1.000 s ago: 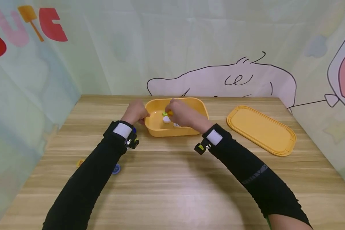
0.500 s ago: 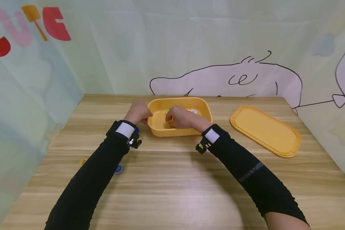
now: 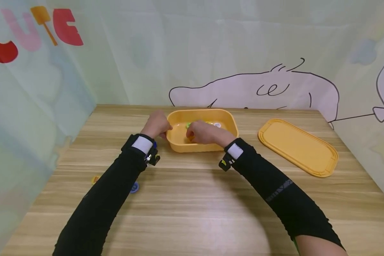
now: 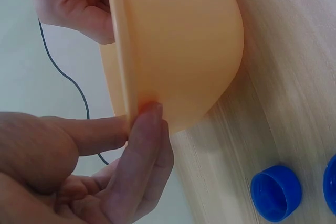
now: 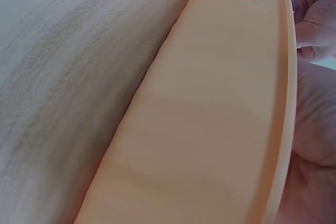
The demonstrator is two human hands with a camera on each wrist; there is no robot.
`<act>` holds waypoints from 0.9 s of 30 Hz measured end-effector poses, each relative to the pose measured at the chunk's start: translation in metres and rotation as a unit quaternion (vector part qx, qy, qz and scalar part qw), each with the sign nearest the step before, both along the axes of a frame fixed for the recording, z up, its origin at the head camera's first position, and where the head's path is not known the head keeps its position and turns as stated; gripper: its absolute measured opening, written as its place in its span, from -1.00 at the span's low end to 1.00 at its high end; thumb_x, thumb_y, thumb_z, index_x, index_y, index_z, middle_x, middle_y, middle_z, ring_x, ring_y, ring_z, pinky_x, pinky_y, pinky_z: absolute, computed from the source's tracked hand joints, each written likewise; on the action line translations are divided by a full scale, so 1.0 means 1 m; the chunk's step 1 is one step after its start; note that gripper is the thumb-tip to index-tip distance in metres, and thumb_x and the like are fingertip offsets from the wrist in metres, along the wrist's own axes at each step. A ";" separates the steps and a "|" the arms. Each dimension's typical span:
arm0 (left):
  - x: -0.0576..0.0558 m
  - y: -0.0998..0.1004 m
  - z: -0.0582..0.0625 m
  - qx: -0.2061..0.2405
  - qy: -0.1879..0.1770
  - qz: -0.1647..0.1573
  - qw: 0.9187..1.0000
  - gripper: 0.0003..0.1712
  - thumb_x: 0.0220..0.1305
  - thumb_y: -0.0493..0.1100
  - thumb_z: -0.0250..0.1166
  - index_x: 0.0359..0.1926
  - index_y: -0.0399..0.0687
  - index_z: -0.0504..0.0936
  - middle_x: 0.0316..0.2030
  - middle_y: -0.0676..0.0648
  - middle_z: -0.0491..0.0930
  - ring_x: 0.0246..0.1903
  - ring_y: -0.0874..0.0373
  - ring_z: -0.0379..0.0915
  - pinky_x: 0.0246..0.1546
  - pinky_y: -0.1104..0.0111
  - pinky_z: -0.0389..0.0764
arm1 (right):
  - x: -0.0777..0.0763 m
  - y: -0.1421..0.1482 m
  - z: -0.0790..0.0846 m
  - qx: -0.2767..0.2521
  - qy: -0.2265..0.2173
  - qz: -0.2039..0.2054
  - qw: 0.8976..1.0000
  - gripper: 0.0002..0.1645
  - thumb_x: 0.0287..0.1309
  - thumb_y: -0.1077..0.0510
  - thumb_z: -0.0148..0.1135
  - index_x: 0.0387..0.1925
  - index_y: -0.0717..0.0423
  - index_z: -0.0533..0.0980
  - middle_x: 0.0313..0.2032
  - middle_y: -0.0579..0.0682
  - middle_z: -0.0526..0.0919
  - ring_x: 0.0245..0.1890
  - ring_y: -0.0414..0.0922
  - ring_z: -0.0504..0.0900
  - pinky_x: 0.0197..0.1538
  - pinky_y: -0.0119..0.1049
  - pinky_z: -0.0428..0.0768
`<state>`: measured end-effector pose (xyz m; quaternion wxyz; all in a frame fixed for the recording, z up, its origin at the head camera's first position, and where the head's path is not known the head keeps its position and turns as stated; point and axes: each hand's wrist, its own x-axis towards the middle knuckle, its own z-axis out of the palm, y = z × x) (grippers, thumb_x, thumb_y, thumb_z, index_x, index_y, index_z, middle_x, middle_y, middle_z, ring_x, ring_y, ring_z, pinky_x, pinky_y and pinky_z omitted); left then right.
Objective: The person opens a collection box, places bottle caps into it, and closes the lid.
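My left hand (image 3: 156, 124) pinches the left rim of a yellow plastic box (image 3: 198, 148), thumb on one side and fingers on the other in the left wrist view. Inside the box is my right hand (image 3: 208, 133), its fingers bent down around a small orange bottle cap (image 3: 191, 138), mostly covered by them. A green piece (image 3: 188, 125) and a white cap (image 3: 217, 125) lie on the box floor behind the right hand. The box wall hides the right fingertips in the right wrist view. Close to the left hand, a blue bottle cap (image 4: 276, 193) rests on the table.
The box's yellow lid (image 3: 298, 147) lies flat to the right. Left of the box, a yellow cap (image 3: 95, 180) and a blue cap (image 3: 134, 187) sit near the left sleeve. A printed cloth wall (image 3: 140, 53) stands behind the wooden table (image 3: 192, 213).
The right hand has moved toward the near side of the box and lower, with the orange cap at its fingertips. The left hand has stayed on the rim. The head view has shifted slightly.
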<state>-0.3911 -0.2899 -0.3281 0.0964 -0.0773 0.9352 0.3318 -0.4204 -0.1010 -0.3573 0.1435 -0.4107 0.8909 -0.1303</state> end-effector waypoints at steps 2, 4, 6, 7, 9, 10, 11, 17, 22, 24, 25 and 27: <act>0.000 0.001 -0.001 0.002 -0.001 0.001 1.000 -0.75 0.34 -0.39 0.32 -0.05 -0.53 0.60 -0.26 -0.34 0.67 -0.41 -0.09 0.76 -0.35 0.28 0.78 | 0.000 0.000 -0.002 0.007 -0.003 -0.008 1.000 -0.81 0.32 0.29 0.34 -0.07 0.16 0.74 -0.21 0.04 0.67 -0.19 -0.03 0.56 0.01 -0.23 0.60; -0.001 0.002 -0.002 0.000 -0.002 0.003 1.000 -0.76 0.35 -0.39 0.32 -0.04 -0.53 0.60 -0.26 -0.33 0.67 -0.40 -0.09 0.76 -0.32 0.26 0.79 | 0.000 0.001 -0.003 0.009 -0.008 -0.015 1.000 -0.78 0.32 0.26 0.36 -0.02 0.17 0.73 -0.18 0.06 0.68 -0.16 -0.02 0.57 0.03 -0.22 0.60; -0.001 0.002 -0.002 -0.002 -0.005 0.005 1.000 -0.75 0.35 -0.38 0.32 -0.04 -0.52 0.60 -0.24 -0.33 0.67 -0.38 -0.10 0.76 -0.29 0.24 0.79 | 0.000 0.001 -0.004 0.005 -0.011 -0.022 1.000 -0.73 0.32 0.24 0.38 0.03 0.18 0.72 -0.11 0.07 0.70 -0.12 -0.01 0.59 0.09 -0.20 0.63; -0.001 0.002 -0.002 -0.002 -0.006 0.006 1.000 -0.75 0.35 -0.38 0.32 -0.04 -0.52 0.60 -0.24 -0.34 0.67 -0.38 -0.10 0.77 -0.28 0.24 0.79 | 0.000 0.002 -0.004 0.002 -0.011 -0.024 1.000 -0.71 0.32 0.24 0.37 0.05 0.19 0.70 -0.08 0.08 0.70 -0.10 0.00 0.60 0.12 -0.18 0.63; -0.001 0.003 -0.002 -0.002 -0.007 0.008 1.000 -0.75 0.35 -0.38 0.32 -0.04 -0.52 0.60 -0.23 -0.35 0.68 -0.38 -0.10 0.77 -0.27 0.24 0.79 | 0.001 0.002 -0.003 -0.007 -0.011 -0.024 1.000 -0.70 0.34 0.23 0.36 0.07 0.22 0.69 -0.05 0.11 0.71 -0.07 0.01 0.61 0.15 -0.15 0.64; -0.001 0.003 -0.002 -0.002 -0.008 0.008 1.000 -0.75 0.35 -0.38 0.32 -0.04 -0.52 0.60 -0.23 -0.35 0.68 -0.38 -0.10 0.77 -0.27 0.24 0.79 | 0.001 0.003 -0.002 -0.013 -0.009 -0.025 1.000 -0.69 0.35 0.22 0.35 0.07 0.23 0.68 -0.04 0.12 0.71 -0.06 0.01 0.61 0.15 -0.14 0.64; -0.001 0.003 -0.002 -0.002 -0.007 0.007 1.000 -0.75 0.35 -0.38 0.32 -0.04 -0.53 0.60 -0.24 -0.35 0.68 -0.38 -0.10 0.77 -0.27 0.24 0.79 | 0.002 0.004 -0.001 -0.019 -0.007 -0.025 0.999 -0.69 0.36 0.21 0.34 0.07 0.24 0.68 -0.04 0.13 0.71 -0.06 0.02 0.62 0.15 -0.13 0.64; 0.000 0.002 -0.001 -0.004 0.000 -0.001 1.000 -0.77 0.33 -0.38 0.33 -0.08 -0.53 0.61 -0.30 -0.32 0.68 -0.44 -0.06 0.76 -0.31 0.26 0.79 | 0.008 0.009 0.010 -0.059 0.013 -0.043 0.997 -0.35 0.34 -0.07 0.38 0.27 0.28 0.54 0.26 0.27 0.50 0.22 0.15 0.50 0.35 -0.01 0.50; 0.000 0.000 -0.001 -0.001 0.004 -0.004 1.000 -0.78 0.33 -0.39 0.32 -0.09 -0.53 0.61 -0.31 -0.32 0.68 -0.43 -0.06 0.76 -0.40 0.32 0.77 | 0.014 0.014 0.022 -0.052 0.038 -0.053 0.997 0.05 0.30 -0.33 0.31 0.59 0.04 0.16 0.58 0.29 -0.01 0.56 0.27 0.02 0.56 0.19 0.09; 0.000 -0.001 0.000 0.001 0.003 -0.004 1.000 -0.77 0.34 -0.39 0.31 -0.07 -0.54 0.61 -0.29 -0.33 0.68 -0.41 -0.07 0.76 -0.44 0.35 0.76 | 0.016 0.016 0.026 -0.049 0.048 -0.051 0.996 0.11 0.28 -0.39 0.29 0.64 -0.05 0.05 0.61 0.26 -0.13 0.59 0.29 -0.14 0.57 0.25 -0.02; 0.000 -0.001 0.000 0.003 0.003 -0.003 1.000 -0.77 0.34 -0.40 0.31 -0.07 -0.54 0.61 -0.27 -0.34 0.68 -0.40 -0.08 0.76 -0.44 0.35 0.76 | 0.018 0.018 0.028 -0.048 0.051 -0.051 0.996 0.15 0.27 -0.41 0.28 0.65 -0.09 0.00 0.62 0.24 -0.18 0.60 0.29 -0.20 0.56 0.28 -0.06; 0.000 -0.002 0.001 0.004 0.000 -0.003 1.000 -0.76 0.35 -0.40 0.30 -0.05 -0.55 0.60 -0.25 -0.35 0.69 -0.39 -0.09 0.76 -0.42 0.34 0.77 | 0.021 0.020 0.032 -0.048 0.057 -0.054 0.996 0.19 0.24 -0.45 0.28 0.66 -0.14 -0.05 0.63 0.20 -0.24 0.60 0.29 -0.29 0.55 0.34 -0.13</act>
